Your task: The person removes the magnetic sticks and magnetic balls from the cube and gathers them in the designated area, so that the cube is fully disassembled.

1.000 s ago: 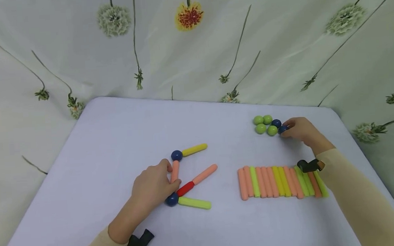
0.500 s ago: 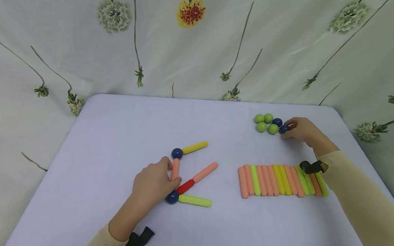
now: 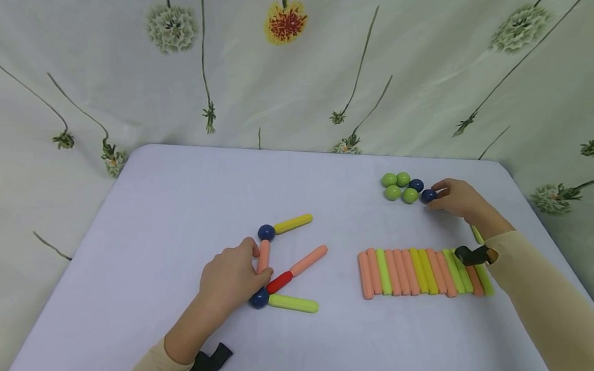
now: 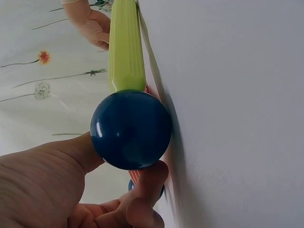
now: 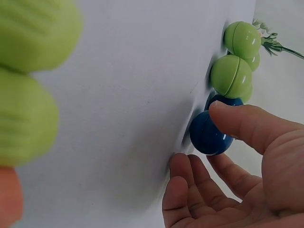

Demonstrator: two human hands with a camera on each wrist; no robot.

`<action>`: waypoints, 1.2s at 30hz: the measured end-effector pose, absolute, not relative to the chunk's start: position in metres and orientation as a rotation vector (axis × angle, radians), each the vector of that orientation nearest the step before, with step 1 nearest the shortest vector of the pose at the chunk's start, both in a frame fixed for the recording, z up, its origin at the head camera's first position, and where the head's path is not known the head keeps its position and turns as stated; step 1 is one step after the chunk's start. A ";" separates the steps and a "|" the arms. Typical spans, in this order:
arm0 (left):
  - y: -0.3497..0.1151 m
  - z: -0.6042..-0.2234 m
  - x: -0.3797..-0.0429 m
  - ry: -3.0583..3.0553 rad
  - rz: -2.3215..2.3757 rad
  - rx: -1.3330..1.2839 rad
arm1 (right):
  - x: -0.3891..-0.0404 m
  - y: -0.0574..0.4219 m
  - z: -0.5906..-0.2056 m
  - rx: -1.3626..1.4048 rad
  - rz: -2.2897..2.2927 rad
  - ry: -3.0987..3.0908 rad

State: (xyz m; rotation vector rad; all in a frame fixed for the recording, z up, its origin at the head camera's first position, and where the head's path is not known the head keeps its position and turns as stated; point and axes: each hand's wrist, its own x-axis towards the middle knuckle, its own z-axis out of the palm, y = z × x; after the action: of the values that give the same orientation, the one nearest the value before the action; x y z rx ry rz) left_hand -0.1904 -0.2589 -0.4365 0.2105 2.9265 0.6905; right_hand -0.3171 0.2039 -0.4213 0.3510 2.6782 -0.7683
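My left hand (image 3: 233, 274) pinches the pink magnetic stick (image 3: 263, 257) of a small figure lying on the table. That stick joins an upper blue ball (image 3: 266, 232) to a lower blue ball (image 4: 130, 129). A yellow stick (image 3: 293, 224) runs from the upper ball; a red stick (image 3: 279, 282) and a lime stick (image 4: 126, 52) run from the lower one. Another pink stick (image 3: 309, 260) continues the red one. At the back right, my right hand (image 3: 457, 199) holds a loose blue ball (image 5: 209, 134) between thumb and index finger, beside a second blue ball (image 3: 416, 185).
Several green balls (image 3: 392, 192) cluster left of the right hand. A row of pink, lime and yellow sticks (image 3: 422, 271) lies in front of it, partly under the right wrist's camera (image 3: 472, 255). A flowered cloth (image 3: 250, 86) hangs behind the white table (image 3: 199, 180).
My right hand has shifted slightly right with the blue ball, and a small gap shows between it and the other balls. The left hand stays in place on the pink stick.
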 end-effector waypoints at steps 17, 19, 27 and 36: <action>-0.256 -0.438 -0.191 2.916 0.716 0.202 | -0.266 0.152 -0.386 0.053 -0.620 3.035; -0.256 -0.438 -0.191 2.909 0.726 0.194 | -0.258 0.132 -0.384 -0.102 -0.641 3.047; -0.259 -0.439 -0.189 2.894 0.739 0.179 | -0.230 0.027 -0.394 -0.848 -0.647 2.851; -0.257 -0.439 -0.191 2.857 0.740 0.177 | -0.217 -0.052 -0.419 -1.091 -0.320 2.698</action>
State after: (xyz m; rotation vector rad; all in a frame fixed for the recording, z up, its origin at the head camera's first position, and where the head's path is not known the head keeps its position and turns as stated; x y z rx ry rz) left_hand -0.1911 -0.2573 -0.4394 0.1771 2.8570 0.7402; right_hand -0.2166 -0.0519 -0.4191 -1.0914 2.6978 -0.3199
